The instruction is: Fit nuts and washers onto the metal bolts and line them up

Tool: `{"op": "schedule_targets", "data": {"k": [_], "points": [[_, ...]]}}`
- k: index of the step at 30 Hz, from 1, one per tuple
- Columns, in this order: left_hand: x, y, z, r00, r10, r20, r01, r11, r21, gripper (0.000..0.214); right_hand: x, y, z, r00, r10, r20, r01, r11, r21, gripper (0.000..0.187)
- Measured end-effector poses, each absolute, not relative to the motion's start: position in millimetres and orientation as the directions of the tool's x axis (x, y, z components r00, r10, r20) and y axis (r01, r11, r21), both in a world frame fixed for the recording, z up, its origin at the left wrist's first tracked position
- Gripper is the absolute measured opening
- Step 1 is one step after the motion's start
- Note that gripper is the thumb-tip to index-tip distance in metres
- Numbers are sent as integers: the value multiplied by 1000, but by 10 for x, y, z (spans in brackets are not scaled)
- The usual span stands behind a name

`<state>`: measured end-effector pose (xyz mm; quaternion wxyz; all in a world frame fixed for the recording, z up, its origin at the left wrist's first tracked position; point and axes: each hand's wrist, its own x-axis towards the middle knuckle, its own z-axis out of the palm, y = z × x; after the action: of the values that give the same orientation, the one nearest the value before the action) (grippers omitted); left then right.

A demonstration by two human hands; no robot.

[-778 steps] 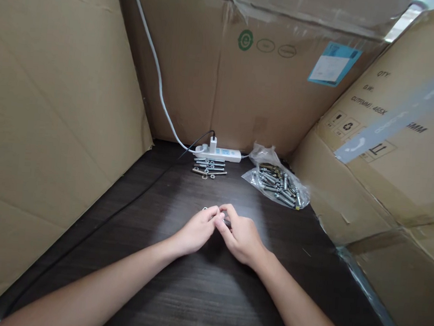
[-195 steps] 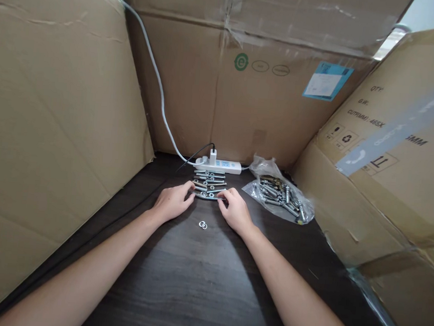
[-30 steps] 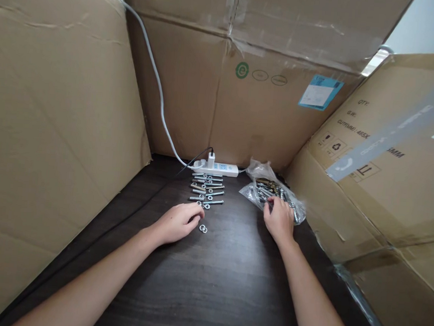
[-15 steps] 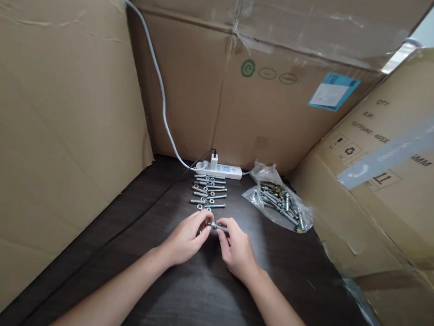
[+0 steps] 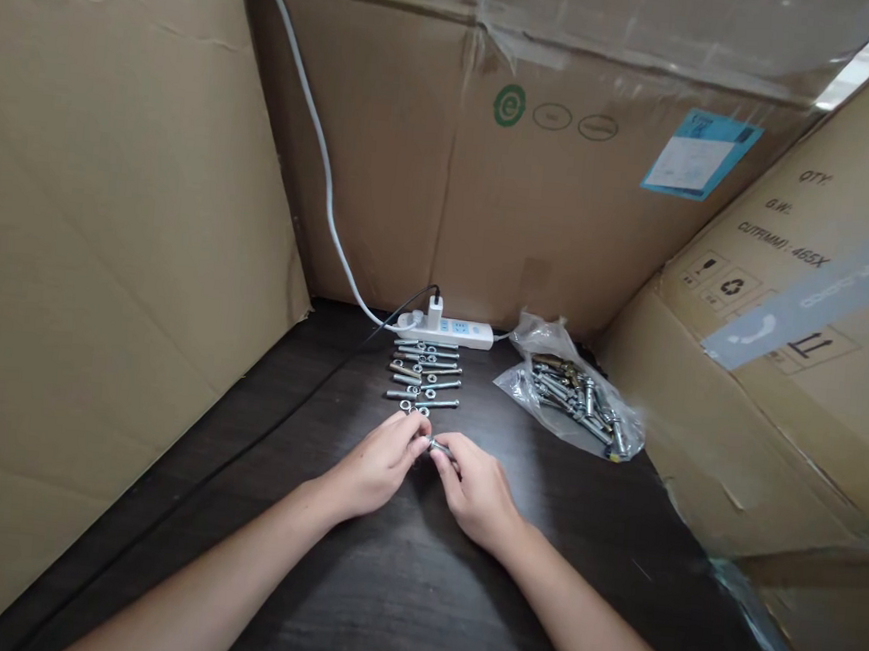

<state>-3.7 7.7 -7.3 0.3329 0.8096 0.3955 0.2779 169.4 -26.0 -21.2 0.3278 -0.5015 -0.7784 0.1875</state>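
Both hands, left hand (image 5: 376, 464) and right hand (image 5: 476, 487), pinch a shiny threaded steel bolt (image 5: 438, 447) between fingers above the dark woodgrain bench (image 5: 412, 605).

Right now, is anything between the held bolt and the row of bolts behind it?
Nothing sizeable. The left hand and right hand pinch the bolt; only loose washers lie at the near edge of the row.

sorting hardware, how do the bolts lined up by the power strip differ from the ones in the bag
The row of silver metal bolts lies parallel on the dark wooden table; the silver bolts in the clear plastic bag lie jumbled and crossing. The row lies bare; the bagged bolts are wrapped in plastic. Both are shiny metal.
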Motion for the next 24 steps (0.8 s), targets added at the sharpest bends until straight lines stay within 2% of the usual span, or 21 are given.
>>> {"op": "schedule_targets", "data": {"k": [4,6,9,14,24], "points": [[-33,93,-55,547,814,194,521,-513,682,34,1707,-266,-219,-309,892,330,638,452,-623,22],[-33,87,-40,527,822,213,534,-516,670,33,1712,-272,-205,-293,895,337,630,446,-636,22],[-35,66,-20,476,837,270,480,-504,718,21,1718,-277,-169,-261,903,340,623,427,-656,21],[-27,36,-17,524,805,277,411,-524,746,15,1721,-273,-124,-234,919,318,551,395,-735,20],[-17,53,-56,550,796,252,393,-512,764,29,1714,-267,-159,-163,935,315,541,352,-764,15]]}}
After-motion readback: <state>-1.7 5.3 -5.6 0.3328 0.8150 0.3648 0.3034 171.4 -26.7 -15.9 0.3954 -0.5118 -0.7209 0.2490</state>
